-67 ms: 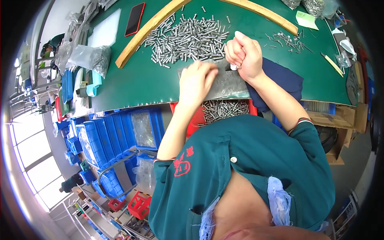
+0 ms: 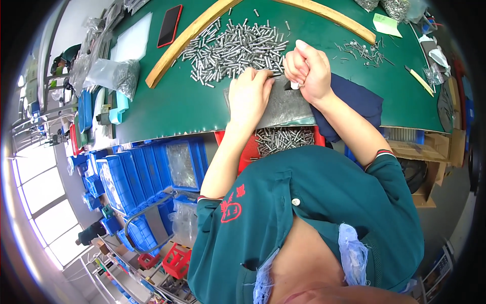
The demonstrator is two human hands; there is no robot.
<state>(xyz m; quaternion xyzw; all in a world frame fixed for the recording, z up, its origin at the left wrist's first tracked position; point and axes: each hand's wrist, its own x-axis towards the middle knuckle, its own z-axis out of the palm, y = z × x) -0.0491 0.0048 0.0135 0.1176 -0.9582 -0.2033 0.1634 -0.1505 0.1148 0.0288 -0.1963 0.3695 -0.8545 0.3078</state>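
Observation:
A large pile of short silvery metal pins (image 2: 238, 48) lies on the green tabletop in front of me. My left hand (image 2: 249, 96) is at the pile's near edge, fingers bent over the nearest pins, thumb a little apart from them; no pin shows clearly in its grip. To its right, my right hand (image 2: 310, 73) is closed in a fist, thumb upward. A small white end with a dark tip (image 2: 294, 85) pokes out below this fist; the rest is hidden by the fingers. Beneath both hands lies a worn grey mat (image 2: 286, 109) along the table's front edge.
Wooden strips (image 2: 192, 40) form an angled border around the pile. Below the table edge, a red basket (image 2: 248, 149) holds more pins. Thin metal bits (image 2: 367, 53), a yellow-handled knife (image 2: 421, 81) and dark blue cloth (image 2: 354, 104) lie right; a red-edged phone (image 2: 169, 25) lies left.
My left hand has moved a little away from me, up to the pile's near edge, and is less blurred. My right fist stays where it was.

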